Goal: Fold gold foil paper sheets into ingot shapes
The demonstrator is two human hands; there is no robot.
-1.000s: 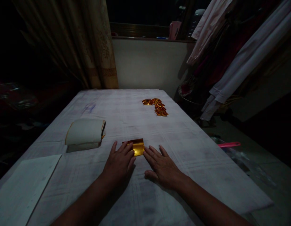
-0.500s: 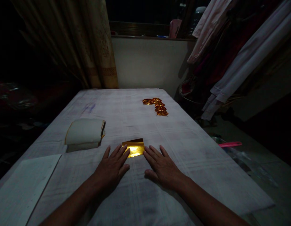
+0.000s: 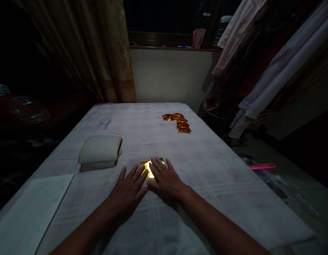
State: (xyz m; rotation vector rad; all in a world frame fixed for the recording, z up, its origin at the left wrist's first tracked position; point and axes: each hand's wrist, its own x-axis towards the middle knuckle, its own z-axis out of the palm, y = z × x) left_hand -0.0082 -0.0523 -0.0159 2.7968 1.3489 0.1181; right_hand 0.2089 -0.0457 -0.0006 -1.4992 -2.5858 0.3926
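A sheet of shiny gold foil paper (image 3: 147, 165) lies flat on the cloth-covered table (image 3: 142, 141) in front of me. My left hand (image 3: 130, 186) rests with fingers spread, its fingertips on the sheet's left edge. Across the right part of the same sheet lies my right hand (image 3: 166, 180), palm down and fingers stretched out, hiding much of the foil. Left of the hands sits a thick stack of pale paper (image 3: 100, 150) with gold showing along its edges. Several folded gold foil pieces (image 3: 183, 124) form a bent row at the far right of the table.
A large white sheet (image 3: 28, 212) lies at the table's near left. Clothes (image 3: 270, 81) hang on the right, beside the table. At the back are a curtain (image 3: 113, 60) and a sill with a pink cup (image 3: 198, 38). Something with a pink handle (image 3: 263, 166) is low on the right.
My right hand has slid left from the foil's right edge onto its surface. The left hand stays at the left edge. The camera view has shifted slightly.
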